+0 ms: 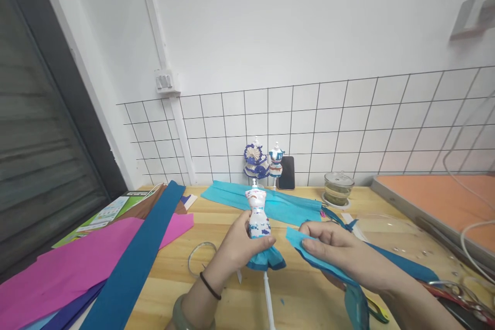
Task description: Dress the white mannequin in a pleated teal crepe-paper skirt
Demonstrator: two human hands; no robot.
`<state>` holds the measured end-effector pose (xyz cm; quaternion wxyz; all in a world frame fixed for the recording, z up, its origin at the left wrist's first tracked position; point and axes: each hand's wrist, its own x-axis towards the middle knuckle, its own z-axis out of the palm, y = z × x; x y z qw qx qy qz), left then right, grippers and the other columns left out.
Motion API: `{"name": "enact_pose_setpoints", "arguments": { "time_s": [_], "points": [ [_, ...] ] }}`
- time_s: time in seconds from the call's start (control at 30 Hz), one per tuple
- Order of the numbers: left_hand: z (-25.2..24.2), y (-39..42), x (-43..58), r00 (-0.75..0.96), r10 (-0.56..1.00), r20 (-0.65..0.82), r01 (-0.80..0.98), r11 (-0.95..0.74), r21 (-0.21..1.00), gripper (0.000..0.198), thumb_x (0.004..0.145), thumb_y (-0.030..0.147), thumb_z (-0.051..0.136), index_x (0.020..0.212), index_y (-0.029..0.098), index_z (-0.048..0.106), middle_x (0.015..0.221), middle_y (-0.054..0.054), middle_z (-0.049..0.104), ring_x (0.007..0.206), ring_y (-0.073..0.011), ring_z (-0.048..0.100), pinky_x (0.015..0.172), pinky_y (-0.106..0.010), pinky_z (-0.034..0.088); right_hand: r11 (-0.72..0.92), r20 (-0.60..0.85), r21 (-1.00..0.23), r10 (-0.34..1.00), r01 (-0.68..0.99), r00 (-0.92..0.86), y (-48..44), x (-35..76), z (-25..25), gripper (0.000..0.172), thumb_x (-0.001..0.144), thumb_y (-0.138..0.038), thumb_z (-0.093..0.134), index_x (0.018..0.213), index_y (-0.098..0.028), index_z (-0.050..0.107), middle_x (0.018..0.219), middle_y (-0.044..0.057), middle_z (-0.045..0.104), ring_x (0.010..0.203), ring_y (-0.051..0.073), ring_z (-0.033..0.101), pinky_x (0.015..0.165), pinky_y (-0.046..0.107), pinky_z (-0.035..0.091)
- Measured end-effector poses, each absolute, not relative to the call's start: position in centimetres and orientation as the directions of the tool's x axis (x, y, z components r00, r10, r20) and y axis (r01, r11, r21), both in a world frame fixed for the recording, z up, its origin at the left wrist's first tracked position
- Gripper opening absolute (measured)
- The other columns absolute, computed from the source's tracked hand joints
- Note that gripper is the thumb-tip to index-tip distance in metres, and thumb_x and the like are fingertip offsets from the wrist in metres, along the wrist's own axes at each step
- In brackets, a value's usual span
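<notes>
My left hand [242, 242] is closed around a small white dress-form mannequin [258, 206] on a thin white stand. Blue and dark marks show on its lower torso, and a short turquoise crepe-paper skirt [266, 259] flares below my thumb. To the right of it, my right hand [336, 247] pinches a strip of turquoise crepe paper [294, 238] between thumb and fingers. The strip's free end points toward the mannequin, apart from it, while a darker teal length [356, 307] hangs under my palm.
Turquoise paper [228, 193] lies behind the mannequin. Two decorated mini mannequins [256, 162] and a black phone [286, 172] stand at the wall. Right are a lidded glass bowl [338, 188], scissors [460, 294] and an orange board [436, 196]. Pink paper [85, 247] and a teal strip [135, 263] lie left.
</notes>
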<state>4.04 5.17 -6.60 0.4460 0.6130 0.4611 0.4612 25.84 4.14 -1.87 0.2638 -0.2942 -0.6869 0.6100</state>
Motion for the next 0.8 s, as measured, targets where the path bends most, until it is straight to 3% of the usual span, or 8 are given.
{"name": "enact_pose_setpoints", "arguments": {
  "time_s": [0.17,0.37,0.53,0.63,0.7,0.8],
  "points": [
    [-6.7,4.7,4.4,0.109,0.98,0.165,0.232,-0.187,0.955,0.031,0.064,0.02,0.072,0.092,0.019,0.058,0.083,-0.002,0.065,0.078,-0.0197,0.059,0.065,-0.027,0.044,0.08,-0.002,-0.993,0.712,0.084,-0.702,4.1,25.7,-2.1,0.04,0.086,-0.055,0.056,0.071,-0.019,0.047,0.052,-0.01,0.034,0.038,0.003,0.031,0.034,0.014,0.023],
    [-5.9,4.0,5.0,0.112,0.976,0.188,0.2,-0.208,0.958,0.033,0.064,0.019,0.072,0.094,0.02,0.06,0.079,0.001,0.061,0.074,-0.0176,0.055,0.064,-0.026,0.041,0.137,0.026,-0.985,0.717,0.103,-0.697,4.1,25.7,-2.4,0.04,0.083,-0.052,0.061,0.07,-0.017,0.05,0.058,-0.008,0.036,0.05,0.005,0.031,0.045,0.016,0.029],
    [-4.8,4.2,4.4,0.205,0.96,0.191,0.028,-0.201,0.979,0.04,0.063,0.029,0.078,0.095,0.016,0.058,0.084,-0.002,0.061,0.078,-0.0173,0.056,0.069,-0.028,0.043,0.061,0.007,-0.997,0.708,0.051,-0.706,4.3,25.7,-2.5,0.04,0.082,-0.054,0.061,0.071,-0.018,0.048,0.057,-0.009,0.037,0.044,0.004,0.035,0.043,0.016,0.033],
    [-4.4,4.2,3.5,0.274,0.942,0.196,-0.061,-0.186,0.981,0.047,0.064,0.035,0.079,0.102,0.017,0.058,0.086,-0.002,0.059,0.08,-0.017,0.055,0.073,-0.029,0.042,0.047,0.0,-0.998,0.728,0.049,-0.685,4.2,25.6,-2.5,0.043,0.084,-0.058,0.055,0.071,-0.017,0.05,0.049,-0.009,0.038,0.036,0.003,0.03,0.035,0.015,0.025],
    [-4.4,4.1,2.9,0.335,0.922,0.194,-0.15,-0.151,0.977,0.056,0.062,0.037,0.079,0.109,0.017,0.057,0.086,-0.003,0.058,0.083,-0.0183,0.055,0.074,-0.031,0.042,0.054,-0.001,-0.997,0.741,0.06,-0.672,4.2,25.6,-2.6,0.046,0.088,-0.06,0.046,0.079,-0.016,0.057,0.041,-0.01,0.039,0.031,0.004,0.027,0.032,0.015,0.019],
    [-5.1,4.0,2.4,0.498,0.837,0.228,-0.435,0.013,0.901,0.072,0.061,0.035,0.078,0.125,0.017,0.05,0.083,-0.003,0.057,0.084,-0.0196,0.055,0.076,-0.033,0.042,0.06,-0.019,-0.994,0.749,0.096,-0.663,4.2,25.6,-2.7,0.052,0.09,-0.06,0.04,0.101,-0.013,0.061,0.035,-0.01,0.037,0.028,0.005,0.027,0.031,0.016,0.017]
  ]
}}
